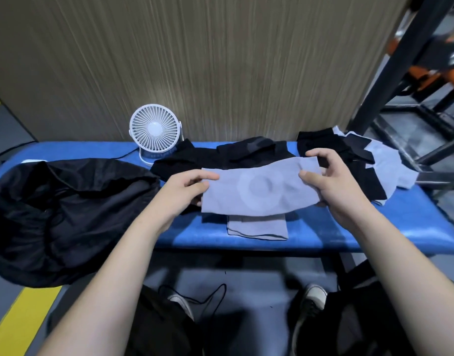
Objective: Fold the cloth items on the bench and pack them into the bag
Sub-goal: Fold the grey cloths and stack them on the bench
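Note:
A grey cloth [259,188] with a pale ring print is stretched flat just above the blue bench [349,227]. My left hand [185,194] pinches its left edge and my right hand [331,181] pinches its right edge. Under it lies a folded grey cloth [258,228] near the bench's front edge. Black cloth items [220,158] lie behind it. A heap of black and grey cloths [369,160] sits at the right end. The open black bag [66,214] slumps over the bench's left end.
A small white desk fan [155,131] stands at the back of the bench against a wood-grain wall, its cable running left. A dark metal frame [390,73] rises at the right. My shoes and a black cord are on the floor below.

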Demonstrator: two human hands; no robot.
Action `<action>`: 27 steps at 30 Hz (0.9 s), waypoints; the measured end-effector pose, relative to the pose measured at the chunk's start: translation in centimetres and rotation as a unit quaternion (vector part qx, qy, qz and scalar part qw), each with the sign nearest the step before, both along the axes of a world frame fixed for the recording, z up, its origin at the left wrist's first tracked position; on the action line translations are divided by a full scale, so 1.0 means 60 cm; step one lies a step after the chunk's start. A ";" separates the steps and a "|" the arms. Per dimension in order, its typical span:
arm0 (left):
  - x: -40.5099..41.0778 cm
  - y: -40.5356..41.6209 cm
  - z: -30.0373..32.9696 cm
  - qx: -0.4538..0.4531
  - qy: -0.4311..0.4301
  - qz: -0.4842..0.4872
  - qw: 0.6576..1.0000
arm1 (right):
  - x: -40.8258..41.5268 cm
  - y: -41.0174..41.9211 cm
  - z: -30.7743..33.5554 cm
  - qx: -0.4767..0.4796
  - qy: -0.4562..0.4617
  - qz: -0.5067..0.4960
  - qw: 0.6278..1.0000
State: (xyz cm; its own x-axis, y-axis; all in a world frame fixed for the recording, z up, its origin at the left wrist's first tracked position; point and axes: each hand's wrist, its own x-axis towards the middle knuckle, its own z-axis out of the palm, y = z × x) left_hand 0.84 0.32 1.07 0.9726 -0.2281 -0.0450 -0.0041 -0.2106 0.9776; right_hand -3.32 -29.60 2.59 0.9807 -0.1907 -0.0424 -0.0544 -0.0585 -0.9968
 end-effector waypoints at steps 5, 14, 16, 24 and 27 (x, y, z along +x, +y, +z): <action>0.002 -0.026 -0.012 0.037 0.015 -0.033 0.999 | -0.006 -0.031 -0.008 -0.057 0.035 -0.028 0.997; 0.008 -0.064 -0.033 0.070 0.052 -0.072 0.994 | -0.016 -0.063 -0.009 -0.073 0.097 -0.051 0.991; 0.009 -0.068 -0.040 0.092 0.049 -0.078 0.991 | -0.019 -0.066 -0.006 -0.063 0.098 -0.048 0.992; 0.011 -0.074 -0.061 0.166 0.009 -0.027 0.986 | -0.021 -0.055 0.013 0.075 0.072 0.026 0.994; 0.006 -0.077 -0.061 0.134 0.018 -0.021 0.991 | -0.016 -0.036 0.017 0.117 0.061 0.071 0.989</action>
State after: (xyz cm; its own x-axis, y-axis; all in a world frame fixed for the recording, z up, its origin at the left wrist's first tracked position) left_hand 1.19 -4.30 -2.59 0.9590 -0.2441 -0.1443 0.0157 -0.4622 0.8866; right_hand -4.29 -31.77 3.60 0.9817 -0.0231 -0.1891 -0.1833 0.1567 -0.9705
